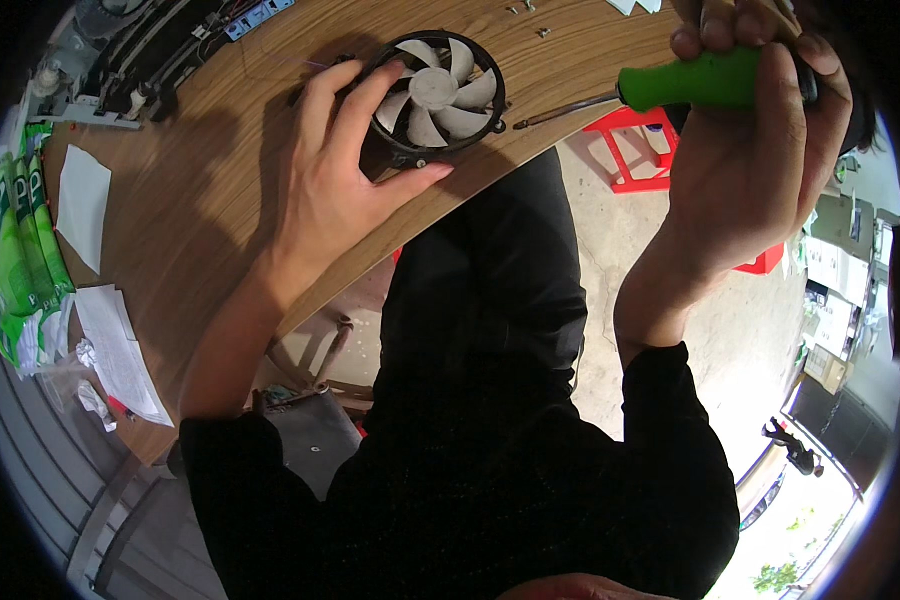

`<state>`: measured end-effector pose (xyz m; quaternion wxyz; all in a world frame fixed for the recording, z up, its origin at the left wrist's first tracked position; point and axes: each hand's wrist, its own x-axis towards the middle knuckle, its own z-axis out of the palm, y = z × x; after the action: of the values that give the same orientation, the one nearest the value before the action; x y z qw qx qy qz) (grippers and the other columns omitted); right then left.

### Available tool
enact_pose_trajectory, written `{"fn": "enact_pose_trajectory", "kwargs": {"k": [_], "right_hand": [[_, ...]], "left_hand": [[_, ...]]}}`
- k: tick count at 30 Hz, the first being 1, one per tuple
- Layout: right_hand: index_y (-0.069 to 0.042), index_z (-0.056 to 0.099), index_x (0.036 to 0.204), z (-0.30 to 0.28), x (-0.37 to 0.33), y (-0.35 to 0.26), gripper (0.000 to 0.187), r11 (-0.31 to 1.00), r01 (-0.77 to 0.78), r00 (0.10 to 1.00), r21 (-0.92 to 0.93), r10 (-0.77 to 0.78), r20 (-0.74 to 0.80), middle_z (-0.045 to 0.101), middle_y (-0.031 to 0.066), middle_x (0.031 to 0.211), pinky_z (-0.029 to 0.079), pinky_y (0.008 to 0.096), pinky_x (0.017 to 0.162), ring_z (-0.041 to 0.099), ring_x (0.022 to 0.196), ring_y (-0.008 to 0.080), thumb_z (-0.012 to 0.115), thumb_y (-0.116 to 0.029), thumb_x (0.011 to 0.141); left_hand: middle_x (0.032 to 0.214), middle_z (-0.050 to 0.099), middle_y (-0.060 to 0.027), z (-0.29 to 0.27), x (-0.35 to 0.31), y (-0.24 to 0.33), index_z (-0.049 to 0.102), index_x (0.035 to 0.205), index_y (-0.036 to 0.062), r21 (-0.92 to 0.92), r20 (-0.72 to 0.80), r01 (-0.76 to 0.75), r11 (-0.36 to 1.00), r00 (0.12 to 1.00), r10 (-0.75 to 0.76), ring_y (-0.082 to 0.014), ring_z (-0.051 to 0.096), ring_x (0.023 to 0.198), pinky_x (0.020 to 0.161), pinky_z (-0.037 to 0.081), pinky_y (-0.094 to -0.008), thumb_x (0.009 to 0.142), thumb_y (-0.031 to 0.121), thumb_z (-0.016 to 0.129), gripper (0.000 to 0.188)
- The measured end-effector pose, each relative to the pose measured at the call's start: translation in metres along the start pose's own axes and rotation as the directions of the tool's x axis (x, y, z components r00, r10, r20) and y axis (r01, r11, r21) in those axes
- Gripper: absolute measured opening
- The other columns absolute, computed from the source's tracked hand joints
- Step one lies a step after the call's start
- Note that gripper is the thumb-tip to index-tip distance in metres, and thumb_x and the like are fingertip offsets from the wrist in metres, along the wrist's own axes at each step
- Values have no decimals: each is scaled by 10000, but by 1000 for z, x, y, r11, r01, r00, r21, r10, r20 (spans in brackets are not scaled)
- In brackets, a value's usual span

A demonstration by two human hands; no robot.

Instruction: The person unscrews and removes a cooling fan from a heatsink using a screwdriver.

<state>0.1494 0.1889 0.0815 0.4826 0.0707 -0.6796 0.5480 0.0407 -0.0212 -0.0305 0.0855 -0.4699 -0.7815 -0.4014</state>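
A round cooling fan with pale grey blades and a black frame lies near the front edge of the wooden table. My left hand grips its frame, the thumb at the near rim and the fingers along the left side. In my right hand is a screwdriver, its green handle enclosed by the fingers and its metal shaft pointing left. The tip is just right of the fan's frame, with a small gap between them.
Small screws lie beyond the fan. A dark machine assembly stands at the far left. Green packets and a white paper sheet lie along the left side. A red plastic stool stands below the table; a person is in the background.
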Motion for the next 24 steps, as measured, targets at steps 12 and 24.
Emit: {"fn": "enact_pose_trajectory", "kwargs": {"k": [12,24], "right_hand": [[-69,443,1163,19,-7,8,176,995,-3,1000,-98,3,0,532,95,1009,502,332,781,539,875,174,523,-77,1007],[-19,480,1120,18,5,8,190,951,87,988,-296,-44,150,562,95,921,519,295,676,582,768,157,565,-153,1016]], "left_hand": [[1362,518,-156,0,-3,-3,585,1402,91,12,-3,-8,1000,1000,8,-363,562,1217,983,506,-446,697,316,932,818],[1379,509,-169,0,-3,-3,576,1408,96,-2,3,5,1000,1000,-5,-362,565,1226,988,512,-454,699,302,934,820]]}}
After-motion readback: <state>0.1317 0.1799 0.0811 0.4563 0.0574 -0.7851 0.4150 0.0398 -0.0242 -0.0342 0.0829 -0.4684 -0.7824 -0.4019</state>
